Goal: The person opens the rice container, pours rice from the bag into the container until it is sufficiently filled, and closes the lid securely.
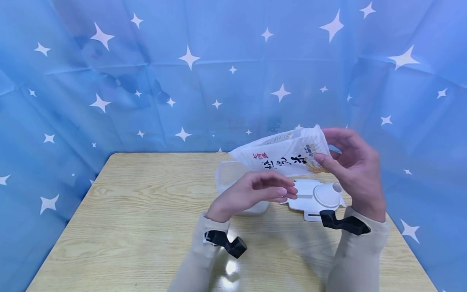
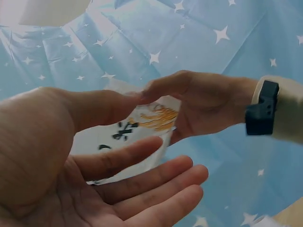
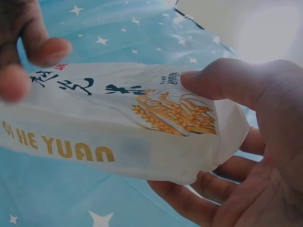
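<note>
A white rice bag [image 1: 292,154] with black characters and a golden grain print is held up sideways above the table. My right hand [image 1: 355,166] grips its right end, thumb on the printed face and fingers behind, as the right wrist view also shows at the bag [image 3: 118,113]. My left hand [image 1: 255,190] is in front of and below the bag, fingers extended and apart from the thumb. Nothing is held between them in the left wrist view, where the left hand [image 2: 109,161] is near the bag. Below the bag stands a translucent plastic container [image 1: 228,172], partly hidden by my left hand.
A white plastic part with a round spout [image 1: 328,194] lies on the wooden table [image 1: 127,219], right of the container. A blue curtain with white stars [image 1: 219,81] hangs behind and beside the table. Each wrist wears a black camera mount [image 1: 344,223].
</note>
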`<state>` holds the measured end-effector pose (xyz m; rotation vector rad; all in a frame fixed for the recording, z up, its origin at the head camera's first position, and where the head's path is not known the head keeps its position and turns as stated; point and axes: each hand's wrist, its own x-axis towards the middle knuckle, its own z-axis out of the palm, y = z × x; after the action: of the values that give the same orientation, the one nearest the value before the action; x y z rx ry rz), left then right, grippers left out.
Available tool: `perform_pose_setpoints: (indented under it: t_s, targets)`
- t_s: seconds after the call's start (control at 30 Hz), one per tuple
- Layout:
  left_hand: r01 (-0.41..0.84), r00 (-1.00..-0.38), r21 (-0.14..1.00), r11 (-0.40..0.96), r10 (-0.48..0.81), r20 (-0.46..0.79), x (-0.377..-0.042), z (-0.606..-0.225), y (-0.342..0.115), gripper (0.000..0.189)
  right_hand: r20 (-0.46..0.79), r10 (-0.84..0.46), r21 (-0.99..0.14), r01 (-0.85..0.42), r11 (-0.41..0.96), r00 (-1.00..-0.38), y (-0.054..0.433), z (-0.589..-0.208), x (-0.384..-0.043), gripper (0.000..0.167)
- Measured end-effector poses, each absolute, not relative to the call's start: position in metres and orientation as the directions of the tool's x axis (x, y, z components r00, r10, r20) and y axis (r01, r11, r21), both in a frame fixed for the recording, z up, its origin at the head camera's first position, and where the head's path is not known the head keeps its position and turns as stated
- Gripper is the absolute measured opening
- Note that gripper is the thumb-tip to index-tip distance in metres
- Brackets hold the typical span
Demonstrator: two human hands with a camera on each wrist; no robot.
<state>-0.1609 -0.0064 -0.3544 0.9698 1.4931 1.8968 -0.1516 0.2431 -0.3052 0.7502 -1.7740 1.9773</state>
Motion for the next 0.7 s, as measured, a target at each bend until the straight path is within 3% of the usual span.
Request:
perform_pose_setpoints:
  t_s: [0.27,0.5,0.7]
  targets:
    - [0.24,-0.662,0.943,-0.231,0.672,0.333,-0.163,-0.338,-0.036,0.029,0.62,-0.089,-0.784,-0.611,-0.11,-0.779,0.241,-0.306,-0.152,0.05]
    - [0.444,-0.725,0.866,-0.231,0.476,0.498,-0.168,-0.329,-0.051,0.026,0.636,-0.109,-0.772,-0.631,-0.079,-0.764,0.236,-0.306,-0.152,0.048]
    - [0.655,-0.686,0.749,-0.099,0.337,0.645,-0.177,-0.332,-0.053,0.035,0.643,-0.141,-0.764,-0.642,-0.056,-0.753,0.23,-0.308,-0.153,0.046]
